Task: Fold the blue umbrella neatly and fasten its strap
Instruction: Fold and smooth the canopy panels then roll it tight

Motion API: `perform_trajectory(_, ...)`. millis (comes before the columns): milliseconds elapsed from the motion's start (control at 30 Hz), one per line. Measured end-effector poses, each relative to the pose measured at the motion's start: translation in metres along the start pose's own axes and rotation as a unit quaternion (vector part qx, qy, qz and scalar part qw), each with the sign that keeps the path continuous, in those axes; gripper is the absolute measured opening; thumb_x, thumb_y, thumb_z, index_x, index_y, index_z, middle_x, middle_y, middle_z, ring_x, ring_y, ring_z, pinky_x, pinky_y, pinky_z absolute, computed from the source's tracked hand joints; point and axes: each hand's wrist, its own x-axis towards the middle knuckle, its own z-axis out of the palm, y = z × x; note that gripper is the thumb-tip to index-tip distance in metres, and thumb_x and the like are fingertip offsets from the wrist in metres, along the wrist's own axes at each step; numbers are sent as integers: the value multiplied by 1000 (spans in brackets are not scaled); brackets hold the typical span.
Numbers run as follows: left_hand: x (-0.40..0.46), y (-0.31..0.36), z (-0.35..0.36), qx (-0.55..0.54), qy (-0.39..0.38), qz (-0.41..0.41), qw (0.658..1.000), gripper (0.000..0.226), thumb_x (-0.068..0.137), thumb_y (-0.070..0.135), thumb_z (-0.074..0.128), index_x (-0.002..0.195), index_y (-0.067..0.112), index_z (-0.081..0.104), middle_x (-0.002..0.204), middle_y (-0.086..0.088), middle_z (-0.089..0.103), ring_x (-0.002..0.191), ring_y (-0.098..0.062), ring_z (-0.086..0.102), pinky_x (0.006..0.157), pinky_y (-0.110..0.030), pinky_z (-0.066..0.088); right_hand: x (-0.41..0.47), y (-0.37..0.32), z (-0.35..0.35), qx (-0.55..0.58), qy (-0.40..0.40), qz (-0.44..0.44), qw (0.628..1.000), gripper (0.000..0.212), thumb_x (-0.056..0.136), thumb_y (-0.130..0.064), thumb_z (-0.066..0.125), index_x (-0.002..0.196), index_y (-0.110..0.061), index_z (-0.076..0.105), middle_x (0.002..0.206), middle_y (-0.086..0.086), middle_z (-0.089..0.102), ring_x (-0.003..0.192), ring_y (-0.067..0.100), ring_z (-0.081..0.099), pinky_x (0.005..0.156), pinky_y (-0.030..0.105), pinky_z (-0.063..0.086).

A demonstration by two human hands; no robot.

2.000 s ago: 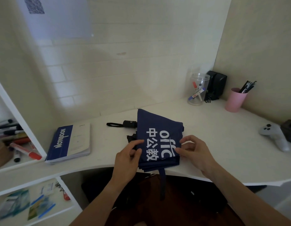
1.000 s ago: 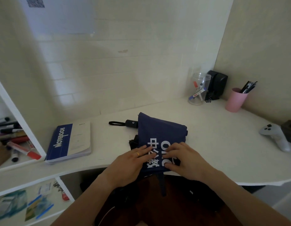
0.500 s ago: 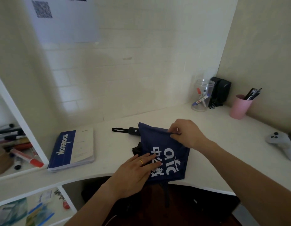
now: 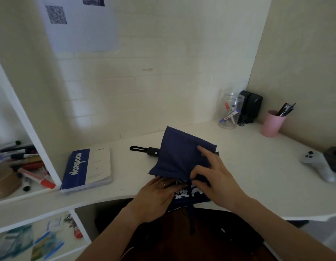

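Umbrella (image 4: 179, 153) at desk (image 4: 257, 166) edge (both hands pressing)

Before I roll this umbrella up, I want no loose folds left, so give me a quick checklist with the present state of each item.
1. Both hands on the canopy: ok. The left hand presses the near fabric flat and the right hand pulls a flap toward it on the blue umbrella.
2. Fabric flat and even: not ok. The far flap is bunched and lifted where it meets the hands.
3. Strap free to reach: ok. The strap hangs over the desk edge, unfastened.
4. Handle clear: ok. The handle sticks out on the left, uncovered.
5. Ribs lined up under the cloth: cannot tell, hidden.
6. Room on the desk: ok. The notebook lies apart.
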Motion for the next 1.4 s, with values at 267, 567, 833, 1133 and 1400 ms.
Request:
perform_trajectory(267,-7,8,-3,6,-1,-30,1000,48,108,39,32,155,38,38,165,7,35,154,-13,27,126,-40,26,0,17,15,57,15,106,993,4,89,-31,71,92,-34,72,158,5,28,129,14,47,102,39,49)
perform_trajectory(567,0,36,-35,-362,241,-370,821,64,81,51,79,135,34,48,119,12,57,97,-6,64,70,-14,51,-4,26,27,26,-21,95,995,23,77,-23,81,95,-33,71,158,7,29,124,22,47,103,38,47)
perform_trajectory(833,35,29,-41,-412,157,-367,819,35,89,56,70,114,32,65,97,9,78,81,-5,75,84,-34,61,-10,19,30,0,31,84,996,33,73,-26,82,100,-33,63,160,4,26,135,26,39,102,41,49)
perform_trajectory(1133,19,32,-39,-500,211,-358,760,33,86,19,81,115,24,66,98,-2,78,88,-16,76,79,-38,65,-23,10,36,-52,144,111,982,63,65,-24,87,120,-24,56,134,6,43,115,24,47,90,33,49)
perform_trajectory(1400,-4,35,-27,-291,216,-279,889,66,83,23,82,125,39,33,94,4,69,85,-10,67,73,-22,55,-31,22,48,-48,121,79,988,39,66,-9,83,97,-23,64,101,-7,59,92,14,50,71,22,44)
